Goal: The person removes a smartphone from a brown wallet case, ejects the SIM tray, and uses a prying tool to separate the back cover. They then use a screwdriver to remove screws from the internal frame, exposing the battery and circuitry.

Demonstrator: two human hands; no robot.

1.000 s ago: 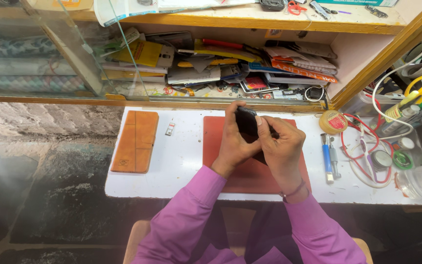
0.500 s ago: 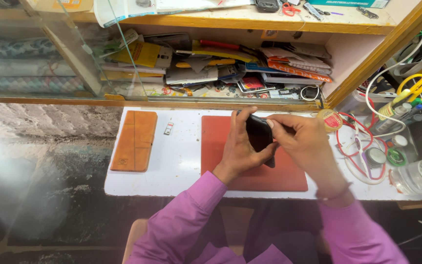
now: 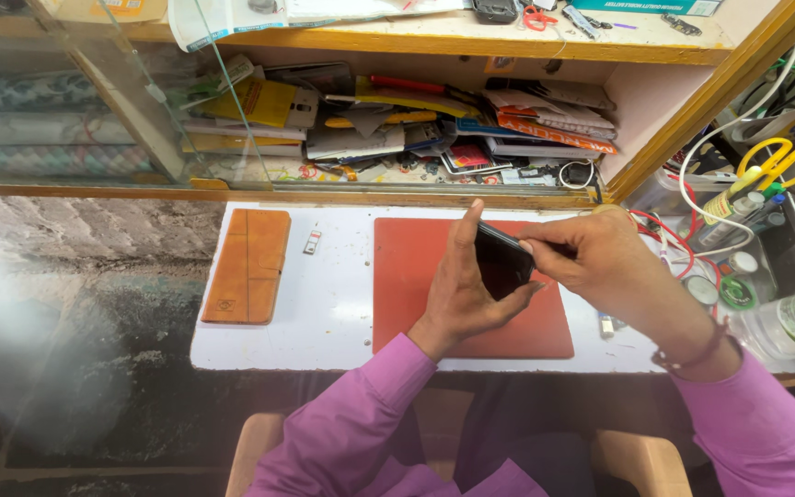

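black phone (image 3: 501, 262) — in left hand (image 3: 460, 293) | right hand (image 3: 591, 258) fingers on top edge

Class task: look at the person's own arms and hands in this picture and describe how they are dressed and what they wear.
Both arms wear long purple-pink sleeves reaching the wrists. The left hand is bare, with no ring or watch visible. The right hand is bare too, and a thin dark cord bracelet circles its wrist above the cuff.

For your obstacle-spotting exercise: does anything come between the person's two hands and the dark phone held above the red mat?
Nothing visible does. The left hand cradles the dark phone directly, and the right hand pinches its upper edge. Both grip it above the red mat.
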